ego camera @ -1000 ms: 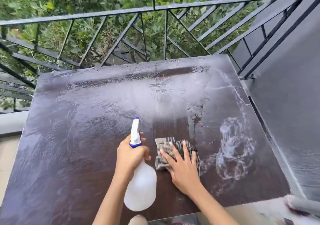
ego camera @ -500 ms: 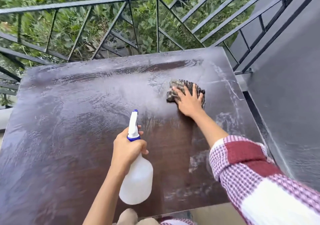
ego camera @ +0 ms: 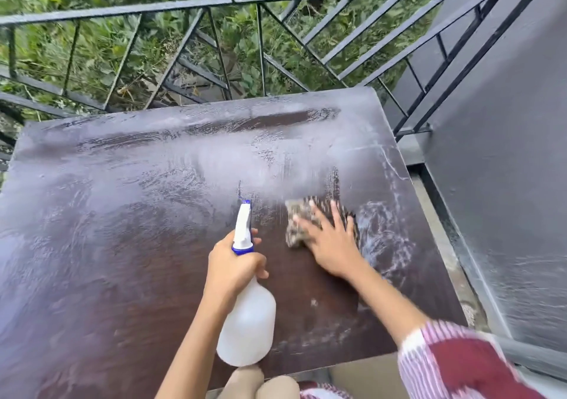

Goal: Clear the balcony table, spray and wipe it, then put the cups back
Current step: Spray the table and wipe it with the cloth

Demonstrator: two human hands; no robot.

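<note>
The left hand [ego camera: 233, 268] has its fingers curled round the neck of a translucent white spray bottle [ego camera: 248, 322], held above the bench [ego camera: 122, 245] near its front edge; the bottle's contents cannot be made out. The right hand [ego camera: 333, 242] lies flat, fingers [ego camera: 336, 214] spread, pressing a patterned cloth [ego camera: 296, 227] onto the bench's right half. The dark surface is wet and streaked. A black railing [ego camera: 214, 3] and a grey wall [ego camera: 506, 153] border it.
</note>
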